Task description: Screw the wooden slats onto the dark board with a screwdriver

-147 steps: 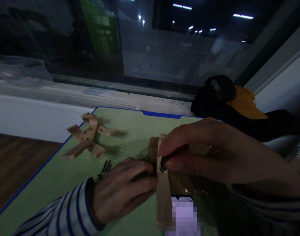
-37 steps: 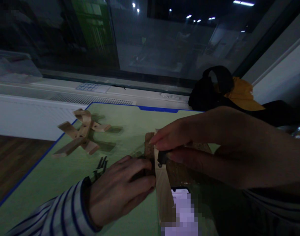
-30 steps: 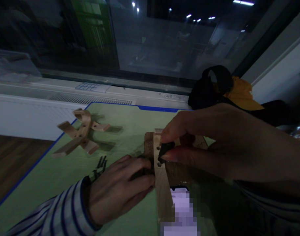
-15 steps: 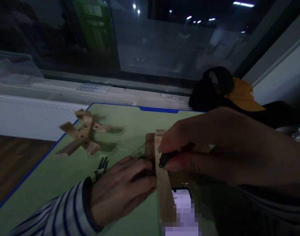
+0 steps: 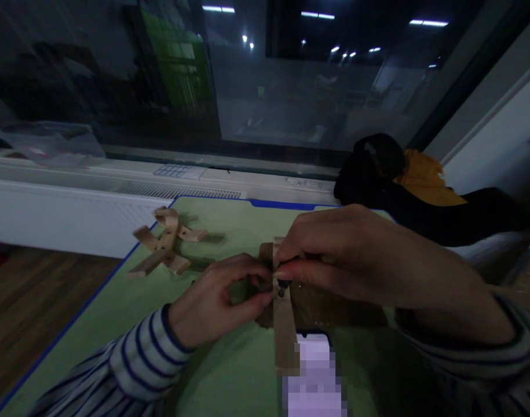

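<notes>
My right hand [image 5: 329,249] pinches a small dark piece [image 5: 283,284] between thumb and fingers, close to the face of a pale wooden strip [image 5: 285,339]. Its exact kind is too dark to make out. At the strip's left edge, my left hand [image 5: 221,298] has its thumb and curled fingers closed, and the fingertips seem to grip the edge. Beneath the strip lies a brown, partly shiny block [image 5: 334,307], much of it covered by my hands. A wooden assembly of crossed strips with one curved piece [image 5: 167,240] stands to the left.
A phone [image 5: 314,376] with a lit screen lies by the strip's near end. The green tabletop [image 5: 230,370] has a blue edge. Behind it are a radiator [image 5: 73,214], a window sill and a dark window. A black and orange bag or garment [image 5: 425,179] sits at the back right.
My head view has shifted, so the table appears lower and farther off. My left hand has gone from lying flatter to a thumb-and-finger grip, hiding most of the dark screws beside it.
</notes>
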Available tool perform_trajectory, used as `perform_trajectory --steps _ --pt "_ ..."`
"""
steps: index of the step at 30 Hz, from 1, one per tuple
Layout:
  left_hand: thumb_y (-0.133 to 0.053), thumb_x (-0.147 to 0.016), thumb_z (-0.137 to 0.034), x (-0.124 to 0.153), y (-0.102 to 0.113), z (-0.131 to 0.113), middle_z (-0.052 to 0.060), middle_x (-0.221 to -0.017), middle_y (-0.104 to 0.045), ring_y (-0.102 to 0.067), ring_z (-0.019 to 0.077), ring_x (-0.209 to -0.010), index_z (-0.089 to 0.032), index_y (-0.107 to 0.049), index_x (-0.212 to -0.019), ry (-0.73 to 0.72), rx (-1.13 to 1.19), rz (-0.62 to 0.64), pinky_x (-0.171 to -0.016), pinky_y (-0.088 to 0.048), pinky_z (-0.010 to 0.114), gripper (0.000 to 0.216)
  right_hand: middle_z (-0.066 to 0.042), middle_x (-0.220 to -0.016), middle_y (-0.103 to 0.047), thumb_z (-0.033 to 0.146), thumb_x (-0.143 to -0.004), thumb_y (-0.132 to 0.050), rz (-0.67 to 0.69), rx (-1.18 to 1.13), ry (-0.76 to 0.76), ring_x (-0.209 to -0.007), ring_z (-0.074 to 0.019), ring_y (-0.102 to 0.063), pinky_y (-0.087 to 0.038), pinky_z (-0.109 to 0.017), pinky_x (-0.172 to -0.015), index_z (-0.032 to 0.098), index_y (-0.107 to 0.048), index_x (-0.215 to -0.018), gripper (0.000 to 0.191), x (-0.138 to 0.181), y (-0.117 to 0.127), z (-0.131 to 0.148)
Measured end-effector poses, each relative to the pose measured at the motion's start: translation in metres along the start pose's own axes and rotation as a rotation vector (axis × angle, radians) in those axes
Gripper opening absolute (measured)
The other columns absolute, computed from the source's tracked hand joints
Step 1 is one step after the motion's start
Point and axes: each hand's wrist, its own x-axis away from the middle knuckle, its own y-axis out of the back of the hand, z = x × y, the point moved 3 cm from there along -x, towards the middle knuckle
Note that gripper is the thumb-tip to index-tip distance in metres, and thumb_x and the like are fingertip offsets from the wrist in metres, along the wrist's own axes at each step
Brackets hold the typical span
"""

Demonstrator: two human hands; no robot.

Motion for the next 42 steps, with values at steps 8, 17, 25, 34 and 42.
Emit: perform_trajectory --steps 8,17,25,34,42 --pt "-0.075 -0.069 -0.031 -0.05 0.012 -0.024 -0.004 -0.079 -0.069 -0.063 0.0137 -0.076 -0.016 -0.067 -0.086 -0.018 0.208 0.287 -0.07 -0.048 0.022 0.024 -0.002 -0.097 -0.063 0.026 -0.089 -0.051 0.027 0.029 -0.025 -0.085 -0.0123 -0.057 -0.042 -0.025 -0.074 0.018 -0.062 -0.102 0.019 0.002 0.001 0.002" --pt "-0.077 -0.065 -0.028 -0.053 0.007 -0.006 -0.003 -0.072 -0.066 -0.06 0.0135 -0.069 -0.013 -0.069 -0.083 0.039 0.353 0.382 -0.063 -0.047 0.022 0.024 -0.003 -0.106 -0.065 0.017 -0.089 -0.048 0.025 -0.137 -0.031 -0.09 -0.011 -0.06 -0.044 -0.022 -0.076 0.018 -0.062 -0.099 0.017 0.002 0.0 0.001" --pt "-0.072 -0.069 -0.01 -0.052 0.005 -0.007 -0.004 -0.069 -0.063 -0.058 0.0104 -0.07 -0.015 -0.069 -0.071 0.028 0.528 0.501 -0.064 -0.045 0.019 0.006 0.004 -0.085 -0.065 0.022 -0.086 -0.057 0.094 -0.242 -0.094 -0.073 -0.0046 -0.058 -0.04 -0.015 -0.065 0.018 -0.061 -0.097 0.012 -0.001 0.0 -0.001" --pt "-0.076 -0.065 -0.032 -0.055 0.007 -0.002 -0.004 -0.065 -0.06 -0.055 0.0122 -0.066 -0.012 -0.066 -0.072 0.051 0.264 0.374 -0.061 -0.042 0.022 0.023 0.003 -0.074 -0.06 0.031 -0.085 -0.058 -0.006 -0.035 -0.11 -0.063 -0.0068 -0.053 -0.036 -0.019 -0.058 0.017 -0.059 -0.089 0.015 -0.002 0.001 -0.002" --pt "-0.073 -0.07 -0.027 -0.054 0.005 0.003 -0.002 -0.07 -0.062 -0.057 0.013 -0.071 -0.012 -0.066 -0.069 0.017 0.364 0.407 -0.064 -0.044 0.021 0.016 0.0 -0.102 -0.065 0.021 -0.089 -0.05 0.051 -0.163 -0.073 -0.084 -0.0095 -0.061 -0.043 -0.022 -0.074 0.021 -0.058 -0.111 0.023 0.001 0.001 -0.003"
